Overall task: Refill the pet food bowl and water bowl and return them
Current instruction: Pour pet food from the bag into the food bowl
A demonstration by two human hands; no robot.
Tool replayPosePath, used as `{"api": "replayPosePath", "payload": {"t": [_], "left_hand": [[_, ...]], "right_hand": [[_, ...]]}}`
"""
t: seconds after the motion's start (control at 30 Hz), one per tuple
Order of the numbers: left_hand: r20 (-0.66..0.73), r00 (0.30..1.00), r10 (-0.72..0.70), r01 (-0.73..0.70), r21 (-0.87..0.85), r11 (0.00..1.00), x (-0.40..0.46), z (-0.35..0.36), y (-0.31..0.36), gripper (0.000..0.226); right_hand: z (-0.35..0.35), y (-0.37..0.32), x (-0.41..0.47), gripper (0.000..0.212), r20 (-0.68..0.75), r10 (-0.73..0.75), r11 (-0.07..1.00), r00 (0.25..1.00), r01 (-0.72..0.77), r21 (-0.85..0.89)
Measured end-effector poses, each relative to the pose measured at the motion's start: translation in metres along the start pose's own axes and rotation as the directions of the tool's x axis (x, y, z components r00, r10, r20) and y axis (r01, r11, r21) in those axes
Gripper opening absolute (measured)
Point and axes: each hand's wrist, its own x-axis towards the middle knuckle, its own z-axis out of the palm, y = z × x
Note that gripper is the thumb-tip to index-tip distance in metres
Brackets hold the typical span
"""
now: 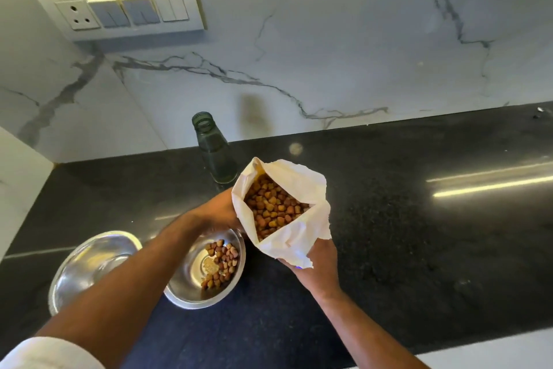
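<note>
sleeve point(45, 353): white, nearest cam
L hand point(215, 213): fingers on bag point(287, 207) side
R hand point(317, 267): fingers grip bag bottom
food bowl point(206, 270): some kibble, prob. part-filled
water bowl point(92, 264): looks unfilled; bottle point(214, 150) behind
left: water, return both

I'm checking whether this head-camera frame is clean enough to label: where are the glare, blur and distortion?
Head view: bright streaks of glare cross the black countertop at right; the left hand and its forearm are motion-blurred; the wide lens bows the counter edge and tilts the switch plate; the bottle casts a soft shadow on the marble wall; the kibble in the bag stays fairly sharp.
</note>
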Motion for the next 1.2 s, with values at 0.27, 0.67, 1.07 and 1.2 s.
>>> {"api": "replayPosePath", "payload": {"t": [0.27,0.67,1.07,1.2], "left_hand": [[-0.121,0.985,0.125,-0.137,-0.102,0.985,-0.035,0.012,-0.011,0.071],[-0.335,0.932,0.142,-0.278,-0.403,0.872,-0.131,0.051,-0.044,0.071],[-0.261,0.964,0.048,-0.229,-0.730,0.644,-0.147,0.103,-0.069,0.067],[-0.232,0.973,0.014,-0.199,-0.798,0.570,-0.142,0.116,-0.075,0.063]], "right_hand": [[-0.052,-0.047,-0.013,0.078,0.072,-0.159,0.985,0.985,0.163,-0.049],[-0.094,-0.148,-0.051,0.091,0.296,-0.059,0.914,0.953,0.171,-0.367],[-0.087,-0.187,-0.057,0.093,0.445,0.072,0.696,0.893,0.275,-0.664],[-0.081,-0.191,-0.051,0.098,0.484,0.098,0.628,0.869,0.324,-0.708]]}}
